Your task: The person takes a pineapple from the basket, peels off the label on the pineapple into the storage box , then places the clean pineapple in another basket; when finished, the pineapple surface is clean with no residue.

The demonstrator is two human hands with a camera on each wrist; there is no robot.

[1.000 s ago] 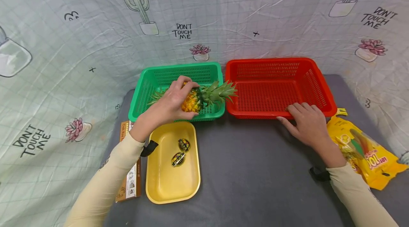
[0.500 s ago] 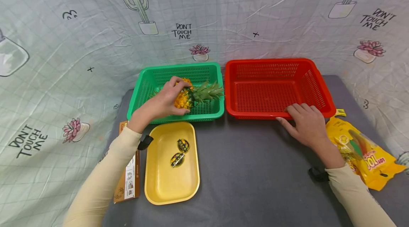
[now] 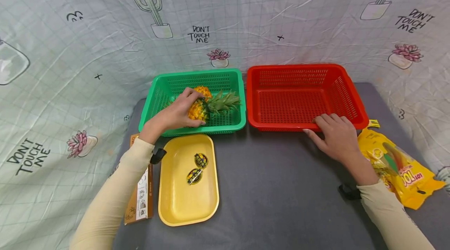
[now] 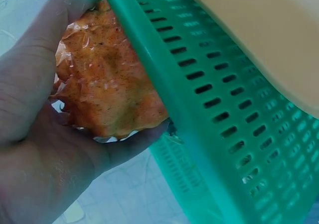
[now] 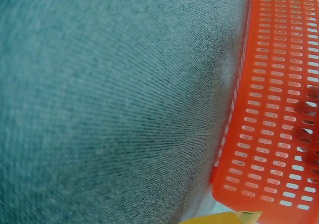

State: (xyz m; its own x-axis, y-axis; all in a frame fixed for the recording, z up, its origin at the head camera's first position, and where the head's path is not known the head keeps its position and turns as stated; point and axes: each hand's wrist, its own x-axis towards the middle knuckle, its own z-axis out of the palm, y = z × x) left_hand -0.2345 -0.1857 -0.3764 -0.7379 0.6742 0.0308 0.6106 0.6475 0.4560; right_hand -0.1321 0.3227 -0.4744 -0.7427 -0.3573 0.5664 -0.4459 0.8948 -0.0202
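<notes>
In the head view my left hand point(image 3: 177, 113) grips a pineapple point(image 3: 199, 110) by its yellow body, its leafy crown pointing right, inside the green basket point(image 3: 236, 127). The left wrist view shows the thumb and fingers curled around the fruit point(image 4: 109, 74), close to the basket rim point(image 4: 149, 69). Behind it, part of a second pineapple point(image 3: 202, 91) shows. My right hand point(image 3: 337, 136) holds the front rim of the red basket point(image 3: 274, 126), fingers over the edge and thumb outside. The right wrist view shows the basket's perforated wall point(image 5: 264, 104), with dark finger shapes behind the holes.
A yellow tray point(image 3: 186, 207) with two round black labels point(image 3: 201, 160) stands in front of the green basket. Left of it lies a brown and white box point(image 3: 142, 199), partly under the arm. A yellow bag point(image 3: 404, 172) lies by the right forearm on the grey table point(image 3: 267, 187).
My left hand has moved left and down with the pineapple, so its crown no longer hangs over the red basket's edge. The second pineapple has come into view behind. My right hand stays put.
</notes>
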